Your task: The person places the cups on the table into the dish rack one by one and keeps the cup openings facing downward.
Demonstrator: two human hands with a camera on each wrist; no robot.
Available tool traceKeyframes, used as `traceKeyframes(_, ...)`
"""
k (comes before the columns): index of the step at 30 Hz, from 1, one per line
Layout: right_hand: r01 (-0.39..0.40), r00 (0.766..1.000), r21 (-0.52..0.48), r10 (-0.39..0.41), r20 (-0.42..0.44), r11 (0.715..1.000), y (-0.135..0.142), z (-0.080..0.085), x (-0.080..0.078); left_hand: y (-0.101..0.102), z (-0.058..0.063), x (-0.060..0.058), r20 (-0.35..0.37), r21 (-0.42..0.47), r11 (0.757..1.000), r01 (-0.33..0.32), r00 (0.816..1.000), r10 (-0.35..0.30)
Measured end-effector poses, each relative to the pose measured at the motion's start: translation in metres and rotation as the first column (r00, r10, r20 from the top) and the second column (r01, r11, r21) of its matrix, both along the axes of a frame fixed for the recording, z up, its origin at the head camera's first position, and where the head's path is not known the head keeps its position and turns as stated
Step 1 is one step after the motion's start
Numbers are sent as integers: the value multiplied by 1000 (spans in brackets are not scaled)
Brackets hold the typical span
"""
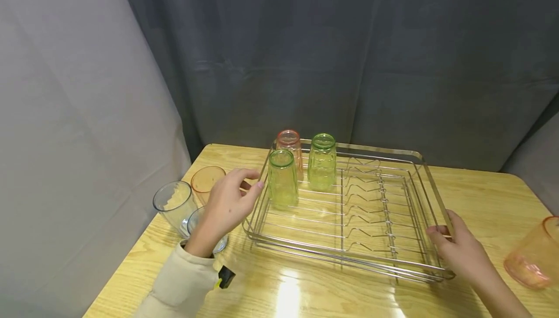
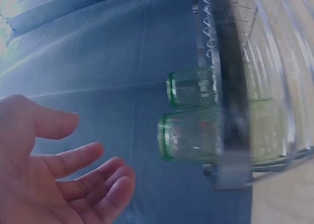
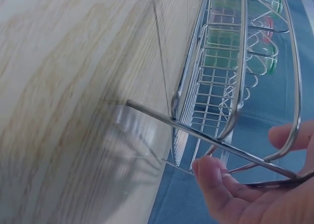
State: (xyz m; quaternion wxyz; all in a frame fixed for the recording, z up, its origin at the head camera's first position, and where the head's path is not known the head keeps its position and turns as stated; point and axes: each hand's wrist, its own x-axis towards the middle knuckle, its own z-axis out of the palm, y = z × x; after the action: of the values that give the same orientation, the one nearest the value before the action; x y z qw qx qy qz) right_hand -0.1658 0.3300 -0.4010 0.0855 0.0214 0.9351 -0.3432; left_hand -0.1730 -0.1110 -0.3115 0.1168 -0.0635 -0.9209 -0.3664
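Note:
A metal wire dish rack (image 1: pixel 342 252) stands on the wooden table. In its left part, two green glasses (image 1: pixel 283 187) and a pinkish-red glass (image 1: pixel 290 147) sit upside down. My right hand (image 1: pixel 465 247) grips the rack's right side rim; the right wrist view shows its fingers (image 3: pixel 208 177) around the wire. Beside the rack's left end is my left hand (image 1: pixel 227 204), holding nothing, with relaxed, slightly bent fingers. The left wrist view shows a gap between this hand (image 2: pixel 73 170) and the rack's rim (image 2: pixel 233 111).
To the left of the rack, partly behind my left hand and wrist, are an orange glass (image 1: pixel 207 182) and two clear bluish glasses (image 1: pixel 174 206). An orange glass (image 1: pixel 534 255) stands at the right edge of view. A dark curtain (image 1: pixel 349 65) hangs behind the table (image 1: pixel 244 284).

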Motion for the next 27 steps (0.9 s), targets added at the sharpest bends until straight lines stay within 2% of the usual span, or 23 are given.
traceKeyframes(9, -8, 1000, 14, 8, -8, 1000, 3, 0, -1, -2, -27, -3, -11, -14, 1000, -15, 1000, 15)
traceKeyframes(12, -12, 998, 31, 14, -61, 999, 5, 3, 0, -2, -34, -2, -26, -15, 1000, -21, 999, 20)
traceKeyframes(15, 1, 985, 49, 8, -173, 999, 5, 7, 3, -3, -40, -3, -37, -7, 1000, -29, 999, 29)
traceKeyframes(18, 39, 949, 56, -20, -315, 998, 4, 11, 8, -3, -47, -6, -44, 8, 999, -45, 998, 45)
traceKeyframes(20, 61, 912, 52, -34, -409, 997, 2, 14, 13, -4, -53, -10, -49, 15, 998, -60, 997, 61)
traceKeyframes(24, 95, 846, 41, -59, -530, 995, 1, 23, 23, -5, -65, -16, -34, 13, 996, -85, 996, 85)
traceKeyframes(27, 107, 790, 28, -68, -609, 994, 3, 32, 27, -5, -73, -19, 8, 17, 995, -96, 995, 96)
